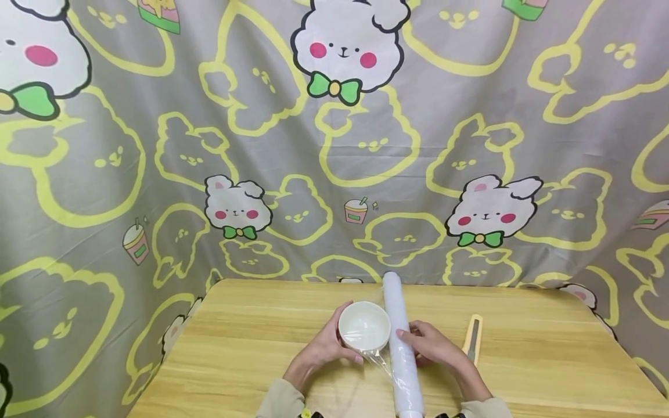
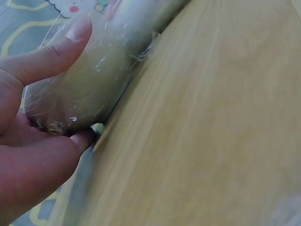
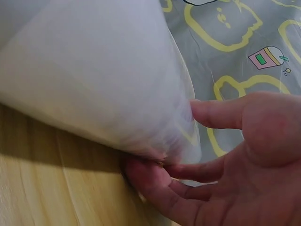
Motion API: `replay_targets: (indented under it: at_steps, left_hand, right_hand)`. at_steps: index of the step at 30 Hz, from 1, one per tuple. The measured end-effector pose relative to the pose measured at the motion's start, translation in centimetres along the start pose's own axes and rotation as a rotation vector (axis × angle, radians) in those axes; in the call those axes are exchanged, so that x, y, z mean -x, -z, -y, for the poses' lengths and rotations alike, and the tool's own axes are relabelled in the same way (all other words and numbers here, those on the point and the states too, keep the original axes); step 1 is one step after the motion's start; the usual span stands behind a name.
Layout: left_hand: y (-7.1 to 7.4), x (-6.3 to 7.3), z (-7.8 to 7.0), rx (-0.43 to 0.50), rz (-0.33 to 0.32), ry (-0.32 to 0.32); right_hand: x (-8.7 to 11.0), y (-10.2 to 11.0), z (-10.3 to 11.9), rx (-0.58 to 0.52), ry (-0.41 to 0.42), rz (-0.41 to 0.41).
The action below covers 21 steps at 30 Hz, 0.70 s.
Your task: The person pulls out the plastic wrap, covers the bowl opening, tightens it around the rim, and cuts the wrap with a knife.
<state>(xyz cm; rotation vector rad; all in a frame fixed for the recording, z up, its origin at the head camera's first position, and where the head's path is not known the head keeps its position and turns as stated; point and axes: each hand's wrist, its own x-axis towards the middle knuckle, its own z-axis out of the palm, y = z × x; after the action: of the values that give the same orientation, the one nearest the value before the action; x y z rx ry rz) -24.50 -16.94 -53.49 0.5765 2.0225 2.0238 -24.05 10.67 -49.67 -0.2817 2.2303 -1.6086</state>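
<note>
A small white bowl [image 1: 364, 322] is tilted in my left hand [image 1: 324, 346], its mouth toward the head camera. That hand grips the bowl's side, with the thumb along the near side and fingers around the far side. Clear cling film [image 1: 373, 355] covers part of the bowl and stretches to a long white roll of cling film [image 1: 399, 325]. My right hand [image 1: 434, 345] holds this roll near its middle, thumb on top and fingers underneath. In the left wrist view, film wrinkles over the bowl [image 2: 94, 80]. The roll [image 3: 94, 80] fills much of the right wrist view.
A yellow utility knife [image 1: 474, 335] lies on the wooden table [image 1: 251, 325], just beyond my right forearm. A grey curtain [image 1: 366, 162] with rabbit prints hangs behind the table and at its sides. The roll's far end reaches the table's back edge.
</note>
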Motion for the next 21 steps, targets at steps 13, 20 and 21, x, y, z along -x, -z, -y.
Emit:
replay_targets:
  at_steps: [13, 20, 21]
  left_hand:
    - [0.2, -0.3, 0.0, 0.021, -0.032, -0.012]
    - [0.4, -0.2, -0.2, 0.023, -0.026, -0.01]
    - [0.4, -0.1, -0.3, 0.021, -0.021, -0.008]
  right_hand:
    - [0.0, 0.2, 0.6, -0.081, -0.031, -0.076]
    - [0.2, 1.1, 0.0, -0.226, -0.022, 0.063]
    - [0.2, 1.1, -0.1, -0.233, -0.02, 0.072]
